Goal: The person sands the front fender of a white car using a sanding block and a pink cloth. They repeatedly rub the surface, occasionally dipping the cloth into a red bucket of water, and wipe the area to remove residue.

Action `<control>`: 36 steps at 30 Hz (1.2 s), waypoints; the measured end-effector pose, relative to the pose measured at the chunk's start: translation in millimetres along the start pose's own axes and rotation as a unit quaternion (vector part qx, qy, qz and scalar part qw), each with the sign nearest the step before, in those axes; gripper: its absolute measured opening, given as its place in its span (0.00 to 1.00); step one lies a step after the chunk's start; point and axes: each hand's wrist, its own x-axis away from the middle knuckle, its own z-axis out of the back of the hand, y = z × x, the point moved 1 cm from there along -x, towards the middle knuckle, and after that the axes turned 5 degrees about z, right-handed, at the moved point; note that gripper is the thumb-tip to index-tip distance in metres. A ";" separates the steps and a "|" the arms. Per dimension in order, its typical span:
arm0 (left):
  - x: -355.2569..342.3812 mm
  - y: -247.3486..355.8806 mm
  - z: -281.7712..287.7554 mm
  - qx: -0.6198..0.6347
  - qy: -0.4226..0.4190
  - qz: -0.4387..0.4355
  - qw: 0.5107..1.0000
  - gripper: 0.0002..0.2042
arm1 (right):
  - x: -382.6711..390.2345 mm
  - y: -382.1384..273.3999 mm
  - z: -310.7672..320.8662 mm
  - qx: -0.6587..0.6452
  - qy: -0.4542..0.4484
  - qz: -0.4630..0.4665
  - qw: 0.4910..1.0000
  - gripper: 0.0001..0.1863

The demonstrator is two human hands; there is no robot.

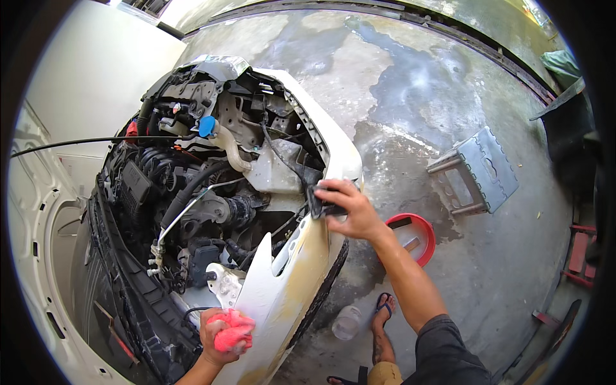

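Observation:
My left hand (213,343) grips a crumpled pink-red sponge or cloth (233,328) with pale, foam-like patches on it, by the rear part of the car's white front fender (273,314). Yellowish-tan patches show along that fender. Farther forward, my right hand (353,210) is closed on a black block-like pad (317,203), which sits at the upper edge of the fender where it meets the front corner. The pad's underside is hidden. To the left of both hands lies the uncovered engine bay (205,199), with a blue-capped filler neck (207,126).
The raised hood (45,212) stands at the left, with a thin prop rod (83,145) across. Right of the car are a red bucket (432,240) holding cloudy liquid, a clear plastic container (346,323) and a grey step stool (487,170). Parts of the concrete floor (420,77) look wet.

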 end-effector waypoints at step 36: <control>-28.6 27.9 4.6 0.025 0.045 -0.069 0.996 0.26 | -19.4 -142.3 -65.5 0.245 0.073 -0.222 0.941 0.28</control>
